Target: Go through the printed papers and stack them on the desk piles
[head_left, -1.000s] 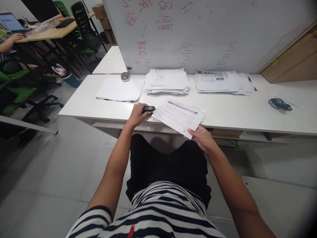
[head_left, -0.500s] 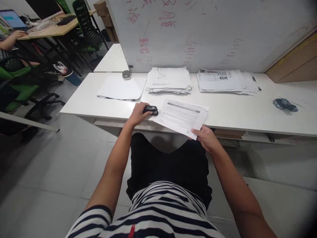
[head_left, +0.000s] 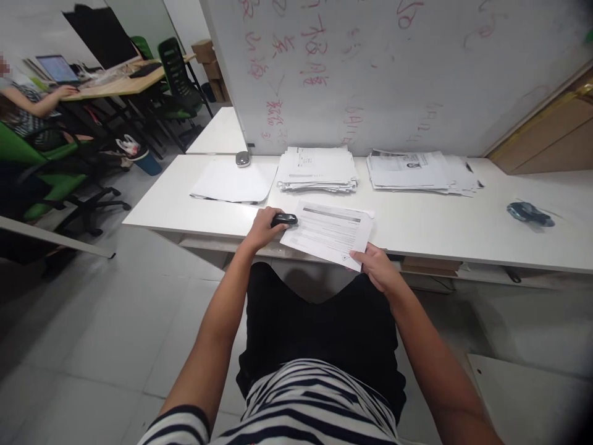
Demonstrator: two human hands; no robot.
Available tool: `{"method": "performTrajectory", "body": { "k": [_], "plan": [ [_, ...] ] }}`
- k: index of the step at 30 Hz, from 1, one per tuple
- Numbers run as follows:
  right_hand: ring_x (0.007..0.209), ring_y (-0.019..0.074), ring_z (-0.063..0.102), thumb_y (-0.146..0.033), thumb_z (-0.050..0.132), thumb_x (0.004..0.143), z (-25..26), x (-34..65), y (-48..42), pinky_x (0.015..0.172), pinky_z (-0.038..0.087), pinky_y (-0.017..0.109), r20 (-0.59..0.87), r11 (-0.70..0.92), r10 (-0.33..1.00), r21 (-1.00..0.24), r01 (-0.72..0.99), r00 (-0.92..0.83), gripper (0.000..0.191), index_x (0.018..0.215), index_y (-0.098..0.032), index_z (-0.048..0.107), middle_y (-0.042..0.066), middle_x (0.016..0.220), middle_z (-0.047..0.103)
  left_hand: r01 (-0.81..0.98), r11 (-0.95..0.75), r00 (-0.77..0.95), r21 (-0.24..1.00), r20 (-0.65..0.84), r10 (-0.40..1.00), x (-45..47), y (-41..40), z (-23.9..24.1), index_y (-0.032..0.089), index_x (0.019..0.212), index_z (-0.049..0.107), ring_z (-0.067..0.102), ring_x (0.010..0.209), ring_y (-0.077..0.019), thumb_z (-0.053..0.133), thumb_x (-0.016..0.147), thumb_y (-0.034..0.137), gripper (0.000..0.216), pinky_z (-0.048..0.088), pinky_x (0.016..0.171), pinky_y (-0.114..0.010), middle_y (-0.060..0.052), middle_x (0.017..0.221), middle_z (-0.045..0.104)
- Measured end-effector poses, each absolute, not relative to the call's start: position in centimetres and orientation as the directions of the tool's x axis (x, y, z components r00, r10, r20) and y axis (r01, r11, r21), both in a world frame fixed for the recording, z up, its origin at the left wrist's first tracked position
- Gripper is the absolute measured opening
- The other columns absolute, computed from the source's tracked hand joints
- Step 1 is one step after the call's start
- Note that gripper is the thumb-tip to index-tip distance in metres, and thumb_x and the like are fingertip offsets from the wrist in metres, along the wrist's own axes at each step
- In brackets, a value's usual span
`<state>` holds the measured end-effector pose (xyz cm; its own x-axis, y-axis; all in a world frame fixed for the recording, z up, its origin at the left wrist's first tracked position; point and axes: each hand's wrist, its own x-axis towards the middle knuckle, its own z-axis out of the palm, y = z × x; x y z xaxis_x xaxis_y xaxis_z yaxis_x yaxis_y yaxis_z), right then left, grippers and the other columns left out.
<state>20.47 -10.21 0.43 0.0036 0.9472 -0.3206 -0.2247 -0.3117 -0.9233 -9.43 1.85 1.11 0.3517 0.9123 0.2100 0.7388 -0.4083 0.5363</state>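
Left hand (head_left: 265,227): fingers wrapped around stapler (head_left: 287,219) on counter (head_left: 445,225). Right hand (head_left: 380,270): fingers pinch paper (head_left: 327,232), left side at stapler, near edge overhanging counter. Apparent step: positioning paper; next move calls for steady alignment.

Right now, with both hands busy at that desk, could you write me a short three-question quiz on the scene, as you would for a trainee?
1. True or false: the person's left hand is on the black, oblong stapler.

2. What does the person's right hand hold?
A) a blue bin
B) printed white paper
C) a brown cardboard box

3. Fill in the colour: the handwriting on the large upright whiteboard is ___.

Key: 1. True; 2. B; 3. red.
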Motion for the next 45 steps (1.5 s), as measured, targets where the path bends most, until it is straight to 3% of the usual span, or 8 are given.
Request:
{"method": "performTrajectory", "body": {
  "k": [8, 14, 20, 25, 30, 34, 39, 45],
  "plan": [
    [0.071, 0.0178, 0.061, -0.034, 0.07, 0.066, -0.3, 18.7, -9.9, 0.049, 0.045, 0.027, -0.307, -0.288, 0.95, -0.936, -0.205, 0.066, 0.045, 0.109, -0.02, 0.068, 0.007, 0.109, 0.072, 0.748, -0.244, 0.341, 0.617, -0.041, 0.939, -8.8, 1.8, 5.9, 0.03, 0.108, 0.061, 0.053, 0.117, -0.0287, 0.057, 0.08, 0.061, 0.042, 0.037, 0.103, -0.047, -0.003, 0.121, 0.063],
    [0.069, 0.0167, 0.06, -0.044, 0.068, 0.074, -1.1, 19.0, -9.7, 0.047, 0.041, 0.025, -0.254, -0.236, 0.961, -0.96, -0.149, 0.114, 0.047, 0.114, -0.02, 0.066, 0.006, 0.106, 0.072, 0.743, -0.186, 0.051, 0.643, 0.223, 0.974, -2.9, 4.4, 7.0, 0.025, 0.128, 0.046, 0.046, 0.128, -0.0305, 0.043, 0.092, 0.052, 0.044, 0.022, 0.111, -0.057, -0.01, 0.129, 0.058],
    [0.092, 0.0219, 0.066, -0.052, 0.065, 0.08, -3.0, 19.3, -9.4, 0.086, 0.052, 0.037, -0.124, -0.128, 0.965, -0.992, 0.001, 0.231, 0.042, 0.108, -0.021, 0.067, 0.006, 0.107, 0.072, 0.829, -0.136, -0.006, 0.542, 0.252, 0.968, 0.4, 5.7, 2.5, 0.022, 0.143, 0.032, 0.013, 0.146, -0.0391, 0.041, 0.094, 0.044, 0.054, 0.005, 0.111, -0.07, -0.017, 0.149, 0.037],
    [0.103, 0.0246, 0.066, -0.05, 0.066, 0.08, -3.3, 19.0, -9.1, 0.094, 0.05, 0.04, -0.117, -0.118, 0.95, -0.993, -0.013, 0.29, 0.039, 0.106, -0.02, 0.067, 0.007, 0.112, 0.072, 0.811, -0.252, 0.101, 0.528, 0.298, 0.949, 0.8, 5.2, 1.4, 0.028, 0.147, 0.028, -0.002, 0.149, -0.0355, 0.046, 0.092, 0.041, 0.059, 0.007, 0.113, -0.069, -0.012, 0.155, 0.028],
    [0.094, 0.0237, 0.069, -0.05, 0.067, 0.078, -3.2, 18.9, -8.5, 0.089, 0.052, 0.038, -0.189, -0.175, 0.951, -0.981, -0.078, 0.243, 0.038, 0.102, -0.02, 0.068, 0.006, 0.103, 0.074, 0.85, -0.252, 0.074, 0.463, 0.369, 0.927, 0.8, 4.9, 1.5, 0.025, 0.14, 0.039, 0.009, 0.148, -0.034, 0.041, 0.095, 0.04, 0.048, 0.004, 0.114, -0.067, -0.014, 0.15, 0.037],
    [0.09, 0.0232, 0.069, -0.053, 0.066, 0.077, -3.5, 19.1, -8.3, 0.085, 0.053, 0.037, -0.158, -0.146, 0.963, -0.987, -0.071, 0.217, 0.041, 0.1, -0.019, 0.068, 0.007, 0.1, 0.074, 0.825, -0.237, 0.032, 0.512, 0.378, 0.925, 0.4, 5.4, 2.5, 0.023, 0.125, 0.051, 0.028, 0.14, -0.0369, 0.046, 0.093, 0.044, 0.039, 0.018, 0.111, -0.065, -0.016, 0.134, 0.053],
    [0.086, 0.0214, 0.068, -0.052, 0.063, 0.078, -2.7, 19.1, -8.5, 0.082, 0.052, 0.034, -0.096, -0.076, 0.954, -0.994, -0.081, 0.284, 0.041, 0.101, -0.018, 0.067, 0.007, 0.098, 0.074, 0.628, -0.347, -0.139, 0.696, 0.539, 0.831, -2.3, 3.8, 6.1, 0.024, 0.123, 0.048, 0.052, 0.119, -0.0188, 0.016, 0.101, 0.039, 0.041, 0.042, 0.1, -0.037, -0.011, 0.125, 0.057],
    [0.08, 0.0214, 0.067, -0.045, 0.07, 0.072, 2.4, 20.7, -7.9, 0.078, 0.053, 0.034, -0.027, 0.009, 0.929, -0.995, -0.096, 0.369, 0.032, 0.09, -0.019, 0.068, 0.003, 0.082, 0.073, 0.78, -0.51, 0.353, 0.363, 0.418, 0.837, -8.0, 1.4, 4.4, 0.022, 0.113, 0.057, 0.042, 0.129, -0.0313, 0.058, 0.084, 0.053, 0.042, 0.033, 0.108, -0.046, -0.012, 0.123, 0.059]
  ]
}}
